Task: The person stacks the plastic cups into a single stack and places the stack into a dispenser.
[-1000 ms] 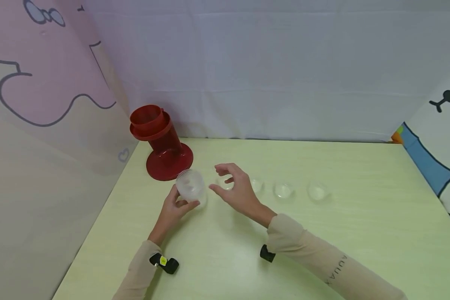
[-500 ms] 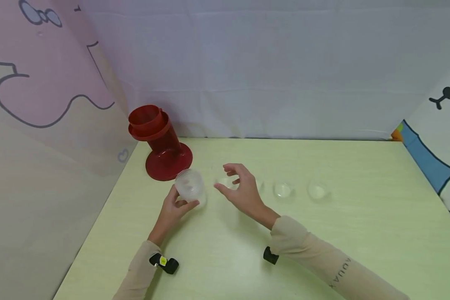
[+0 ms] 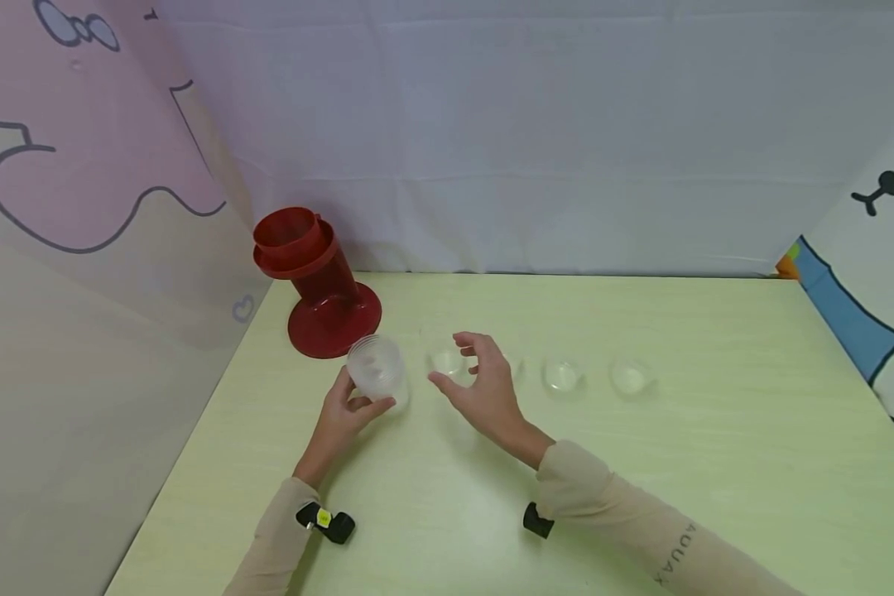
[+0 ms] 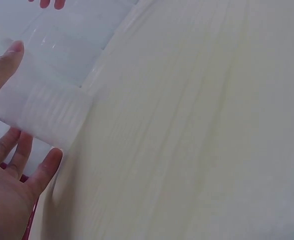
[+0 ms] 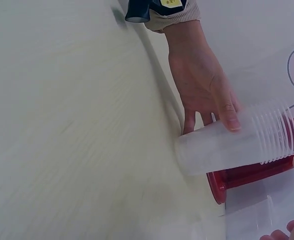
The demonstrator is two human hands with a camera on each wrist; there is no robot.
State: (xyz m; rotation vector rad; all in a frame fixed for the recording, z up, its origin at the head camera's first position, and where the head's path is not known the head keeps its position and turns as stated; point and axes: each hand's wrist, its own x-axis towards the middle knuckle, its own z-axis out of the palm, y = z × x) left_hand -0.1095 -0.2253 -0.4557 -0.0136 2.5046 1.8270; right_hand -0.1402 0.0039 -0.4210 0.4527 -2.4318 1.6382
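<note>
A pale yellow-green tabletop spreads across the lower view, with a soft patch of glare near its front and faint wood-like streaks visible from the left wrist. Behind it hangs a whitish, faintly violet backdrop, creased with faint horizontal folds. The left wall covering carries a large pink cartoon shape outlined in grey, a bow-like drawing and a small heart. On the right, another printed panel shows a dark nose-like mark, a blue area and an orange patch — all under even, diffuse light.
</note>
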